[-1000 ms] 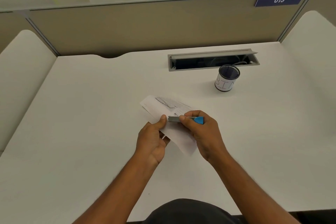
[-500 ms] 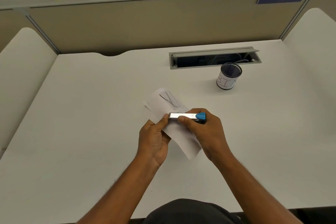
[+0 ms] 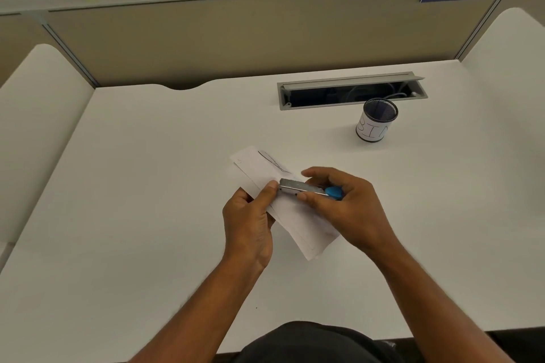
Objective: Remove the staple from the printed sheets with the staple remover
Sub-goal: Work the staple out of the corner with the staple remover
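The person sits at the white desk with the printed sheets lying slantwise in front of them. Their left hand pinches the near edge of the sheets, thumb on top, just beside the metal tip of the staple remover. Their right hand grasps the remover from the side, fingers curled round its silver body, the blue end poking out near the knuckles.

Compared with a second ago, the remover has turned so that more of its flat silver top faces up, and its tip has closed in on the left thumb, where I take the staple to be. The sheets have also settled lower and flatter toward the desk. I cannot make out the staple itself; it is too small or is hidden under the tool and the thumb. My reading is that the tool is now seated at the staple and the prying is either starting or about to start, with the staple not yet out.

A mesh cup marked "BIN" stands well apart, beyond the right hand.
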Demonstrator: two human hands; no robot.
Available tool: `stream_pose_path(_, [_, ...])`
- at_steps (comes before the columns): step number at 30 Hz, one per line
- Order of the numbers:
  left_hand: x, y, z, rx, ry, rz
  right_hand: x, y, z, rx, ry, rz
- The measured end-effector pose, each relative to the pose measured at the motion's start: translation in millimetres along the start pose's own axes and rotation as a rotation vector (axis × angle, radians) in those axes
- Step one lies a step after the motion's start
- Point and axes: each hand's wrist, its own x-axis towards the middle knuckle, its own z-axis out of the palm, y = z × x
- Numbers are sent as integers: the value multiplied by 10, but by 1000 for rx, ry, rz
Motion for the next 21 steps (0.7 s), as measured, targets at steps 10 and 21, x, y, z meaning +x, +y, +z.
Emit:
stream_pose_path(10, [-24, 57, -82, -93, 7, -76, -154, -24, 159, -140, -2, 72])
stream_pose_path(21, [-155, 159, -100, -188, 3, -105, -265, -22, 328, -45, 72, -40])
